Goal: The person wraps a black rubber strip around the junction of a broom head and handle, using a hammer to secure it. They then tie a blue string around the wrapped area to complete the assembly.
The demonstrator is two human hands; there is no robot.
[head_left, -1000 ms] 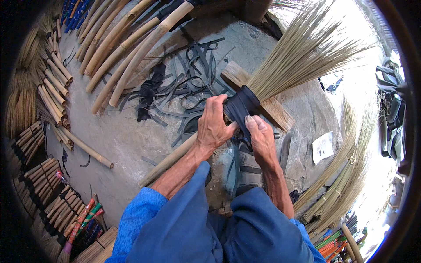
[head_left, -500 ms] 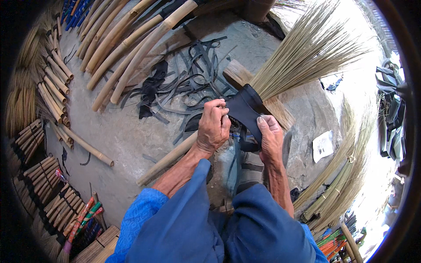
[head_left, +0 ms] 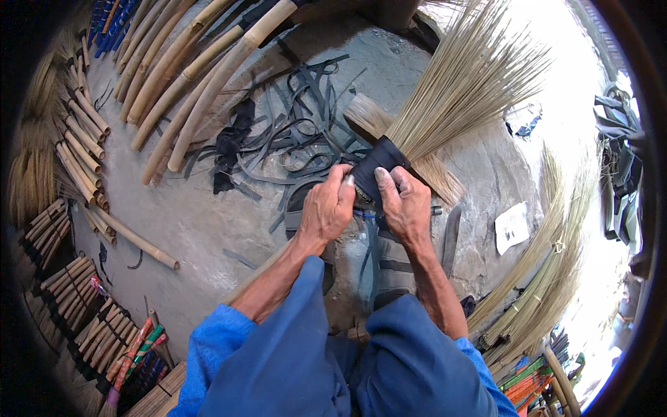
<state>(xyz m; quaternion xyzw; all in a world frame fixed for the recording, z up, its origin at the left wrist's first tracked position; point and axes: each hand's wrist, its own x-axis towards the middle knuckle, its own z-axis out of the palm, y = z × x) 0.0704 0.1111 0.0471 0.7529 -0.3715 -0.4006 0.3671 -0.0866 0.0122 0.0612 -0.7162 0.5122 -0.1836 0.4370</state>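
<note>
In front of my knees a broom head of fine pale straw [head_left: 472, 83] points to the upper right, its bristles fanned out. A black rubber band [head_left: 385, 158] is wrapped around its bound end. My left hand [head_left: 326, 208] is closed on the left side of that end, thumb pressed at the band's lower edge. On the other side my right hand [head_left: 405, 206] pinches the band, its thumb lying on the black surface. A bamboo stick [head_left: 262, 267] runs partly hidden under my left forearm. My fingers hide part of the band's lower edge.
Loose black rubber strips [head_left: 313, 104] lie tangled beyond my hands, beside a wooden block [head_left: 438, 179] under the straw. Bamboo poles [head_left: 187, 115] stick out at the upper left. Bundled sticks [head_left: 76, 285] line the left, and straw bundles [head_left: 535, 299] lie at the right.
The black band was stretched out between my hands as a loose flap and now lies wrapped close around the straw's end. My right hand has moved left and up onto it.
</note>
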